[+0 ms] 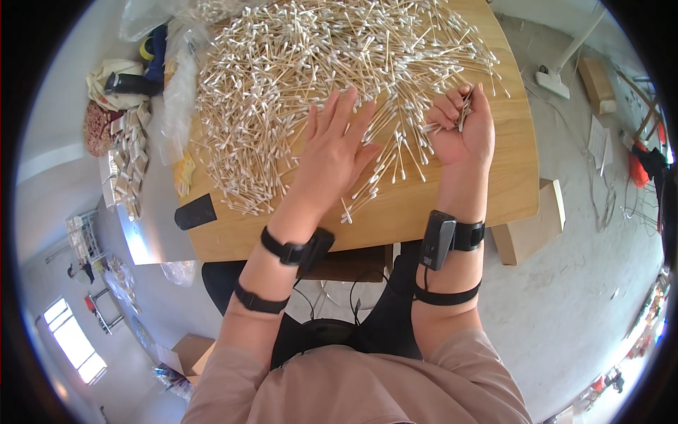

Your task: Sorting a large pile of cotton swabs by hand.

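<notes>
A wide heap of cotton swabs (282, 78), with pale wooden sticks and white tips, covers most of the wooden table (505, 187). My left hand (335, 145) lies palm down over the near part of the heap, its fingers stretched out and spread. Whether it presses on the swabs or hovers just above them I cannot tell. To the right of the heap, my right hand (462, 131) is turned palm up with its fingers curled round a few cotton swabs. Some of their ends stick out between the fingers and thumb.
Clear plastic bags (180, 99) lie along the table's left edge, near a black flat piece (195, 212). Small packed bundles (129, 159) sit on a side surface at left. A cardboard box (530, 222) stands on the floor by the table's right corner.
</notes>
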`<state>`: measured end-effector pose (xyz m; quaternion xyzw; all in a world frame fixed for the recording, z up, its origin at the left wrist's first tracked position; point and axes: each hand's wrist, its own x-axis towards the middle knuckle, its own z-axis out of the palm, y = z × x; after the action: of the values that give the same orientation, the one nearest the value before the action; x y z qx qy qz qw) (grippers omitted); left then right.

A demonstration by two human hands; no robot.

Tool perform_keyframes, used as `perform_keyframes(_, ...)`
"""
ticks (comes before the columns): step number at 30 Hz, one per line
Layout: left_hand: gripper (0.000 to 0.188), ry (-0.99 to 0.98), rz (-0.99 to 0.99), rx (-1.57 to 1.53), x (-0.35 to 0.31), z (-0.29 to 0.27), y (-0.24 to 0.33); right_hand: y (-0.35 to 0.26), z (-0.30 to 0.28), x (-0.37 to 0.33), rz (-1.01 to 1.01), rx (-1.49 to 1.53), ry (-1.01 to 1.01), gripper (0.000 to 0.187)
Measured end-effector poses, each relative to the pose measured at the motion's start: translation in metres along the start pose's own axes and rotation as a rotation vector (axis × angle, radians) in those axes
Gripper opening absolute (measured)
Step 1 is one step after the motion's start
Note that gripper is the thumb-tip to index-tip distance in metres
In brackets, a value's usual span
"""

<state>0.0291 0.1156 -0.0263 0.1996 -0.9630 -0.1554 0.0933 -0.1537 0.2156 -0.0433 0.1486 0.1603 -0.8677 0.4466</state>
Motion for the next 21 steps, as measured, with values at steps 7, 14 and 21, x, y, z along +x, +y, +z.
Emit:
perform_keyframes(7, 0.051, -0.059, -0.006, 0.084, -0.005, 0.005, 0.010, 0.004, 0.004, 0.000, -0.026, 0.004, 0.030, 0.031)
perform_keyframes(14, 0.044, -0.078, -0.082, 0.031, -0.056, -0.015, 0.003, 0.008, 0.005, 0.000, -0.019, -0.013, 0.023, 0.031)
perform_keyframes(21, 0.030, 0.162, -0.043, -0.065, 0.005, -0.013, -0.004, 0.012, 0.006, 0.001, -0.038, -0.053, 0.033, 0.030)
